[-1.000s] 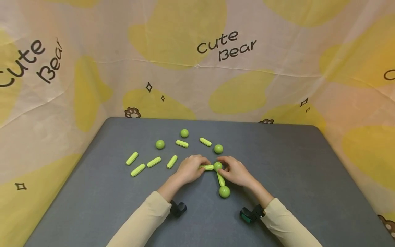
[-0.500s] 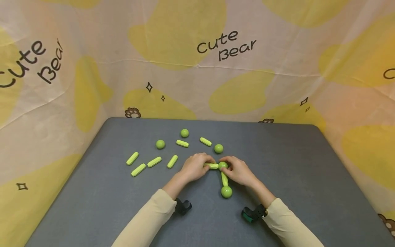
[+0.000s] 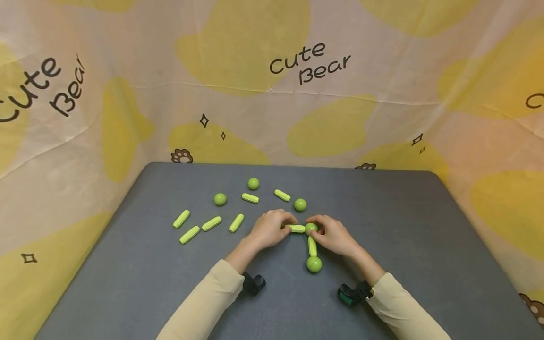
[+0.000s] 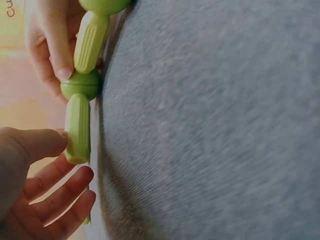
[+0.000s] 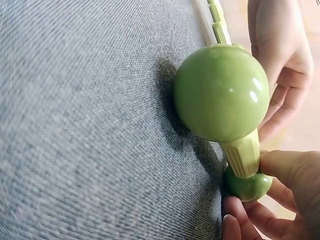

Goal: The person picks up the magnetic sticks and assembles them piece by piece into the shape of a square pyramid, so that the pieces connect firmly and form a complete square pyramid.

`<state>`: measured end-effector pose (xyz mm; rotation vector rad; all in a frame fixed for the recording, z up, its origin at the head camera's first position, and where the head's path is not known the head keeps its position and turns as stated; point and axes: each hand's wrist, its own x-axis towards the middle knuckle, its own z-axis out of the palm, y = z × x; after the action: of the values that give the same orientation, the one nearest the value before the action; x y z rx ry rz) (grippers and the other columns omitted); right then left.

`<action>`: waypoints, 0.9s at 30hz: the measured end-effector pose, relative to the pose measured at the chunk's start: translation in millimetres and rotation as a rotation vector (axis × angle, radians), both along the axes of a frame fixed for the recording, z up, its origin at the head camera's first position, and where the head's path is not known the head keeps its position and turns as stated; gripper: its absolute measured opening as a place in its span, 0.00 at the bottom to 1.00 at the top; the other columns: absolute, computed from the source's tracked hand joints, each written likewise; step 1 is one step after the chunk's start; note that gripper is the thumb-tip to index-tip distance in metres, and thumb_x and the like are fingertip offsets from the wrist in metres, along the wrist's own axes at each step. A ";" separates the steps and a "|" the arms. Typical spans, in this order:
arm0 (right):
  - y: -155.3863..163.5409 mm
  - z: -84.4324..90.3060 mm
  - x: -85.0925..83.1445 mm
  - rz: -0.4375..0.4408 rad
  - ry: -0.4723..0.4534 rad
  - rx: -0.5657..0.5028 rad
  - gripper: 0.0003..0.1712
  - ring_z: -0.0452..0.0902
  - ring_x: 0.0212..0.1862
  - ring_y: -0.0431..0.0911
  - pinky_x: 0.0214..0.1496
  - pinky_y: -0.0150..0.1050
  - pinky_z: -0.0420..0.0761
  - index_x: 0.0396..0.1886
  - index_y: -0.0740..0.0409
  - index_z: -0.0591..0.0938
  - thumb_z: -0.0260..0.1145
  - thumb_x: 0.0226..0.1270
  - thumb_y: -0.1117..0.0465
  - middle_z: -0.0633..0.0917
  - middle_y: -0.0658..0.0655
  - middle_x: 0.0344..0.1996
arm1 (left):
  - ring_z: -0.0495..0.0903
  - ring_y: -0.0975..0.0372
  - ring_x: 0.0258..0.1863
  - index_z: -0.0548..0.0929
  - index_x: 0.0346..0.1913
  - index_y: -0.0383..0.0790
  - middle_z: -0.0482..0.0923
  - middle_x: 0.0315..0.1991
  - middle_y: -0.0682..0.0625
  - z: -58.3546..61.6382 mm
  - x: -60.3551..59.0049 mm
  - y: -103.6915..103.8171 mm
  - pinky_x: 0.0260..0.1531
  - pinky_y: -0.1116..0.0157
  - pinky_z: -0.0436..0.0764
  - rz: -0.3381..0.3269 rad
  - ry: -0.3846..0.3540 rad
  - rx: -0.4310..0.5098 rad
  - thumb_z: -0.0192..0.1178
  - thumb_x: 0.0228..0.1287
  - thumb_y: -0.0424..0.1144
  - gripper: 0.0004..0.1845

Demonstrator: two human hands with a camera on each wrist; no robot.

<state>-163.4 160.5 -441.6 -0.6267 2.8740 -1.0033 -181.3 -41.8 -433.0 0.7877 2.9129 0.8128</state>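
table: grey cloth top [image 3: 403, 226] | backdrop: cream-and-yellow "Cute Bear" sheet [image 3: 310, 63] | light: even

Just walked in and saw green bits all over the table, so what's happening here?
A person is joining green sticks and balls on a grey table. The left hand pinches a stick whose end meets a ball held by the right hand. A second stick runs from it to another ball. Spare pieces lie behind.

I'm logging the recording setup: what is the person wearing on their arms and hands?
Both hands are bare: left hand, right hand. Long cream sleeves cover both arms to the wrists. Each wrist carries a small black strapped camera; the right one shows a green part.
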 end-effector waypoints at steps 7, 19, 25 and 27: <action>2.5 -0.2 0.3 0.007 0.015 0.010 0.15 0.68 0.24 0.37 0.24 0.30 0.69 0.45 0.55 0.78 0.61 0.57 0.58 0.77 0.50 0.32 | 0.78 0.66 0.32 0.81 0.40 0.48 0.77 0.37 0.56 6.5 -11.7 0.4 0.28 0.67 0.75 0.066 0.016 0.068 0.60 0.52 0.41 0.11; 11.9 -0.9 -0.6 0.012 0.036 0.033 0.15 0.67 0.22 0.36 0.23 0.30 0.68 0.44 0.55 0.78 0.61 0.57 0.58 0.76 0.48 0.28 | 0.76 0.64 0.34 0.79 0.45 0.50 0.77 0.41 0.52 8.2 -33.7 16.1 0.25 0.66 0.73 0.184 -0.010 0.077 0.62 0.49 0.47 0.17; 14.4 0.6 -1.1 0.015 0.045 0.038 0.15 0.66 0.22 0.36 0.23 0.30 0.67 0.44 0.56 0.78 0.61 0.57 0.58 0.75 0.48 0.27 | 0.74 0.66 0.31 0.78 0.47 0.52 0.75 0.42 0.53 4.1 -38.4 25.8 0.23 0.67 0.72 0.218 -0.016 0.056 0.62 0.49 0.48 0.19; 14.8 1.1 -1.4 0.016 0.047 0.038 0.15 0.66 0.22 0.36 0.23 0.30 0.67 0.44 0.56 0.78 0.61 0.57 0.58 0.76 0.48 0.27 | 0.74 0.65 0.32 0.77 0.48 0.53 0.75 0.44 0.53 3.3 -39.1 28.6 0.25 0.66 0.72 0.223 -0.023 0.044 0.62 0.49 0.48 0.20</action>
<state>-164.7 175.2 -440.5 -0.6788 2.9159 -0.9418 -220.4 -13.1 -429.7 0.4561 3.0094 0.8968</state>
